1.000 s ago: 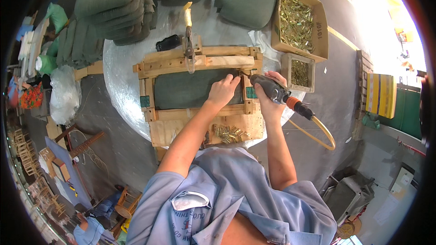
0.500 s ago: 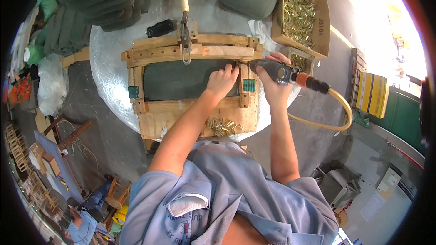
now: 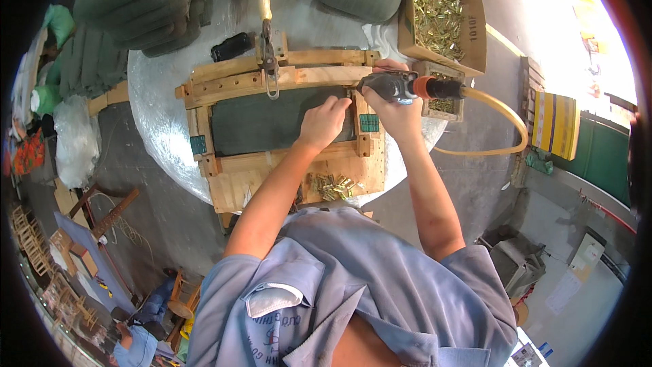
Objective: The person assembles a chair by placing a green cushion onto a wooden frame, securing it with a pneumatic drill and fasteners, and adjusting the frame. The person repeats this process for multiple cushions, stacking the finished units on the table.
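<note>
right hand [image 3: 399, 114] grips a power tool [image 3: 388, 86] at the wooden frame [image 3: 312, 77]

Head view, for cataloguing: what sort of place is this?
Likely a workshop: a hose-fed power tool in the right hand, a wooden jig with a toggle clamp, and a cardboard box of metal parts.

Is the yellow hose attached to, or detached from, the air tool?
Attached: the yellow hose runs into the black rear fitting of the air tool in the right hand.
</note>
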The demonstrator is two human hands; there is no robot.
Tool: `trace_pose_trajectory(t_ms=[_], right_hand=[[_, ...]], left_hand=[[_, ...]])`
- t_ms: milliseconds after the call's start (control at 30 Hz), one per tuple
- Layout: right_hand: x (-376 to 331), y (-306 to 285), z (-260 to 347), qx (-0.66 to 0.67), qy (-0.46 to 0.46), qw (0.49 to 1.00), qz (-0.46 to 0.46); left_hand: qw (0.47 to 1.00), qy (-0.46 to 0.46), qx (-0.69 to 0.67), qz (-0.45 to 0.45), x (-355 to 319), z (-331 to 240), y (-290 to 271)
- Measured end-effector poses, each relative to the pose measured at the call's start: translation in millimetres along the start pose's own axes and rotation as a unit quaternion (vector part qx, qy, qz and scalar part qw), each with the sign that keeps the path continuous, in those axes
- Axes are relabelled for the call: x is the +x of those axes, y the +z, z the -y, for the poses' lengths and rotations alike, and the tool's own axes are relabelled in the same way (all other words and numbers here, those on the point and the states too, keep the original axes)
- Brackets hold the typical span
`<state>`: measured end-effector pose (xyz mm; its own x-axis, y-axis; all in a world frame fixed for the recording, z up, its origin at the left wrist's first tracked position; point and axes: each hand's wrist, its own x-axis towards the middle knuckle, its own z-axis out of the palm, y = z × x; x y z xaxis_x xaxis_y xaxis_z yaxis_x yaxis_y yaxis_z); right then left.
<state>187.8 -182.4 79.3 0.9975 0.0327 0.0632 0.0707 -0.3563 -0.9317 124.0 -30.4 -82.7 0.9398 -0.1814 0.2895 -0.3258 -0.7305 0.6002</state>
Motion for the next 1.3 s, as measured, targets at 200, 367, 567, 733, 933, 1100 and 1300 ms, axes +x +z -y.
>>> trace_pose_trajectory(t_ms=[200, 367, 567, 733, 933, 1100, 1300], right_hand=[[-47, -29, -19, 0.061, -0.009, 0.996, -0.064], [-135, -56, 13, 0.17, 0.076, 0.971, -0.148], [-197, -58, 27, 0.226, 0.123, 0.947, -0.194], [-230, -59, 17, 0.238, 0.136, 0.937, -0.215], [-254, -68, 8, 0.241, 0.12, 0.925, -0.267], [-246, -58, -5, 0.267, 0.137, 0.93, -0.211], [-249, -69, 3, 0.333, 0.149, 0.894, -0.261]], left_hand=[[0.639, -0.386, -0.666, -0.008, -20, -2, -39], [0.382, -0.435, -0.81, -0.097, -57, -35, -78], [0.402, -0.438, -0.793, -0.134, -78, -15, -34], [0.542, -0.409, -0.728, -0.096, -47, -23, -38], [0.981, -0.15, -0.114, 0.055, -31, -33, -36], [0.996, -0.067, -0.05, 0.026, -35, -7, -26], [0.925, -0.242, -0.268, 0.113, -28, -32, -37]])
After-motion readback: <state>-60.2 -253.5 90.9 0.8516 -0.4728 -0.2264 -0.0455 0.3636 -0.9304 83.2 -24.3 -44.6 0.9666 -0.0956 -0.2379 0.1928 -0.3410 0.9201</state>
